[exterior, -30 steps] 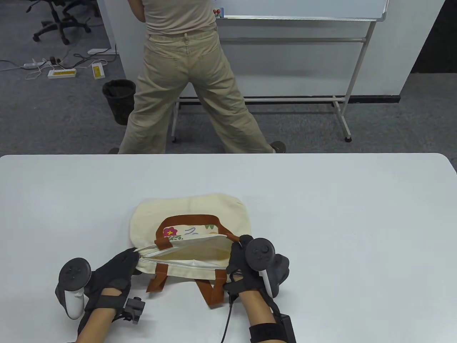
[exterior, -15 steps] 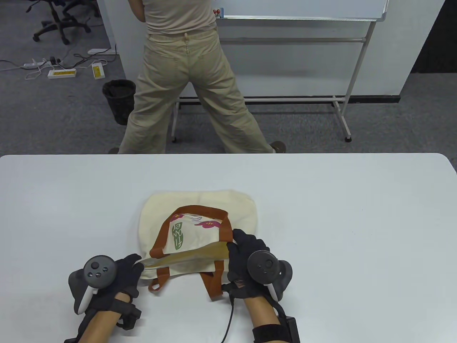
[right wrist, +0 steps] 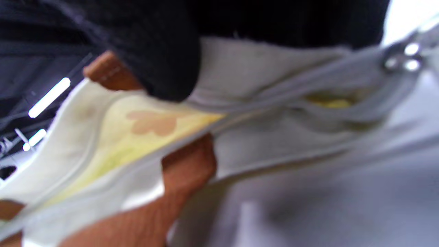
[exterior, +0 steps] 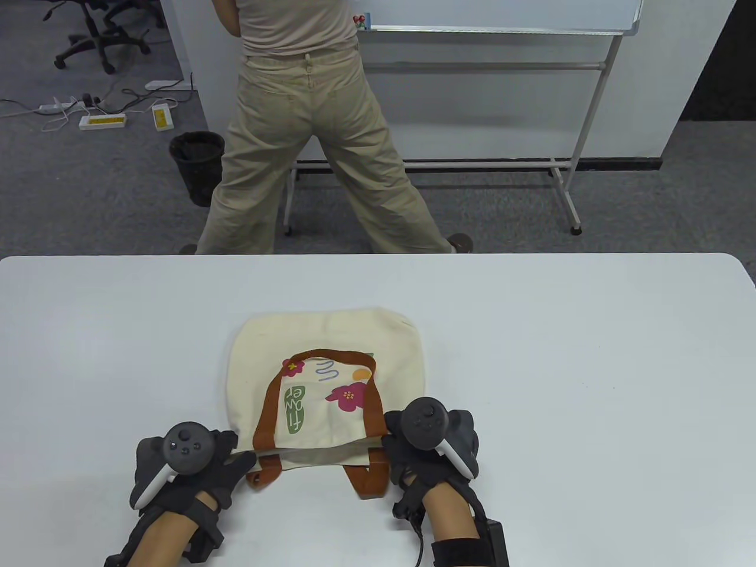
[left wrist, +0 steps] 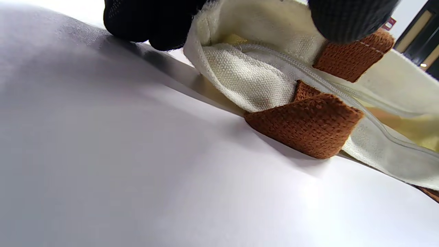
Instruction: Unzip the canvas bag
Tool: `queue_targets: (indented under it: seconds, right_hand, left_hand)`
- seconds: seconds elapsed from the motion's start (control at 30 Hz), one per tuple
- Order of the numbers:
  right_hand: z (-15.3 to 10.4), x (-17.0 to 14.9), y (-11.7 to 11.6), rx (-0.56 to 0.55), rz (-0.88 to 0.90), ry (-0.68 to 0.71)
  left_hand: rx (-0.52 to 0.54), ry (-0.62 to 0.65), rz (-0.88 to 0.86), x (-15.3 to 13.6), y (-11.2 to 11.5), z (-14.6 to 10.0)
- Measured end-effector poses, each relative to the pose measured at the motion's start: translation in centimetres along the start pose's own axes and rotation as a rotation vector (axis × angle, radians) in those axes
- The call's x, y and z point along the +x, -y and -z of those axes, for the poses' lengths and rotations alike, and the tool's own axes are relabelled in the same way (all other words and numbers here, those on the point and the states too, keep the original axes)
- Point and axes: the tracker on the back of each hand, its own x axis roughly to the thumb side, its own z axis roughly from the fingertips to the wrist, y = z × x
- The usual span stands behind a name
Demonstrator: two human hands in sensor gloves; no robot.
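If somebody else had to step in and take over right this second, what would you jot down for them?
Left hand: grips the left corner of the canvas bag at its mouth.
Right hand: grips the right corner of the mouth, next to the zipper slider.
The bag lies flat on the table, printed side up, mouth toward the person, brown handles on top and underneath.
Done: the zipper looks parted, with the yellowish inside showing through the gap.
Left: probably just let go; check that the zip is open the whole way.
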Motion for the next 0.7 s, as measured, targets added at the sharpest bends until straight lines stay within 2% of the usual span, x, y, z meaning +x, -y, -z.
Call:
queue_targets:
  seconds: [0.13,0.37,0.47,0.6,0.7]
  right_hand:
    - [-0.1,-0.4,-0.5,0.117,-0.005,-0.035]
    - [0.1,-1.1,-1.0,0.146,0.034,-0.061]
    - [-0.1,-1.1,-0.7,0.088,0.038,-0.034]
    - [-0.6,-1.4,0.4,-0.047,0.157,-0.038]
    - [-1.0,-1.2,1.2,-0.146,0.165,-0.041]
  left_hand:
    - [-0.002,-0.006,-0.001,0.0,0.0,-0.1]
    - [-0.021,-0.012,0.027,-0.4,0.2,-0.1]
    - [0.002,-0.018,-0.004,-0.9,-0.1,-0.1]
    - [0.083,-0.001,-0.032,-1.1,-1.0,-0.2]
    - [0.14,0.004,-0.006,-0.8,-1.9,-0.5]
